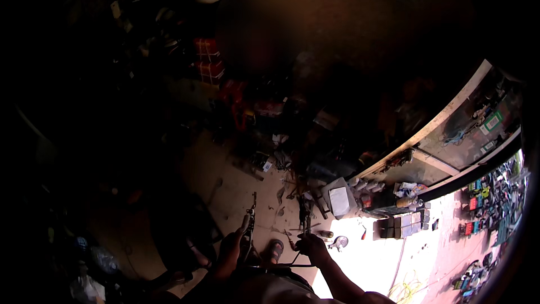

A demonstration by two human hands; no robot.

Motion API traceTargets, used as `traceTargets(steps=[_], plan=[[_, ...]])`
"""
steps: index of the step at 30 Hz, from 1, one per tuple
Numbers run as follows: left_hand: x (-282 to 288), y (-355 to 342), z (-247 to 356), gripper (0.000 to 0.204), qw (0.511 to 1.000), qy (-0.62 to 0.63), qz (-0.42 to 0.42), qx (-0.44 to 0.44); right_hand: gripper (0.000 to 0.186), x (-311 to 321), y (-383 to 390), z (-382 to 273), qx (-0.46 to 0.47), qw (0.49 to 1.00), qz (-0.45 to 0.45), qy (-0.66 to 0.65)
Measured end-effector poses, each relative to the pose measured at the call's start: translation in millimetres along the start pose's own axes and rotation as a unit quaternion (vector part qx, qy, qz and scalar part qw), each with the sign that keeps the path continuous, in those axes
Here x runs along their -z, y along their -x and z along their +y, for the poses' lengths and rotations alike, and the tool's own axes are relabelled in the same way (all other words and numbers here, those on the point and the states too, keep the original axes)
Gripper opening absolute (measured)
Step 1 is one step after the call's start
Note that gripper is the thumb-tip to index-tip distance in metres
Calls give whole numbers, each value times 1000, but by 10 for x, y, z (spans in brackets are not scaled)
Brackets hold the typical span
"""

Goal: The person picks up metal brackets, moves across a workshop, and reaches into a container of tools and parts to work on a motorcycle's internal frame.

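Observation:
My left hand (230, 245) is closed around a long, narrow metal part (251, 214) that points away from me; its exact kind is not clear. My right hand (313, 249) is closed at the near end of a second dark metal part (305, 217), whose kind is also unclear. Between my hands, close to my body, runs a thin dark bar or hose (289, 265); whether it joins the two parts I cannot tell. Below them a sandalled foot (276, 250) shows on the pale floor. Deep shadow hides much of the detail around my fingers.
Beyond my right hand lie a round metal piece (340, 242) and a grey box with a white top (339, 201). A glass-fronted cabinet (450, 135) stands at right, with grey blocks (402, 225) below. Red boxes (208, 70) are stacked far left. Sunlit ground lies right.

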State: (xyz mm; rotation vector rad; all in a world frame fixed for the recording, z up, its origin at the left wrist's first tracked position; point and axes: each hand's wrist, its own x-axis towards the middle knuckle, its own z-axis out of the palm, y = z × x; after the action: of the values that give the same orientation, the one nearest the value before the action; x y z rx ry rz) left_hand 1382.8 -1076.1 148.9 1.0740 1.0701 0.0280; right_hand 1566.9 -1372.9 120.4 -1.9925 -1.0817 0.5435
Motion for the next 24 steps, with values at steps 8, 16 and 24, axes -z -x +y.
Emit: traceTargets(steps=[8, 16, 24], plan=[[-39, -880, 528, 45, 998, 60, -11, 22, 21, -279, -908, 653, -128, 960, 7, -250], [420, -2742, 758, 39, 933, -298, -6, -200, 25, -383, -2640, 1050, -361, 769, 85, -520], [-13, -4042, 1936, 40, 993, -61, -22, 99, 17, -104, -4060, 1612, -180, 980, -40, 81]])
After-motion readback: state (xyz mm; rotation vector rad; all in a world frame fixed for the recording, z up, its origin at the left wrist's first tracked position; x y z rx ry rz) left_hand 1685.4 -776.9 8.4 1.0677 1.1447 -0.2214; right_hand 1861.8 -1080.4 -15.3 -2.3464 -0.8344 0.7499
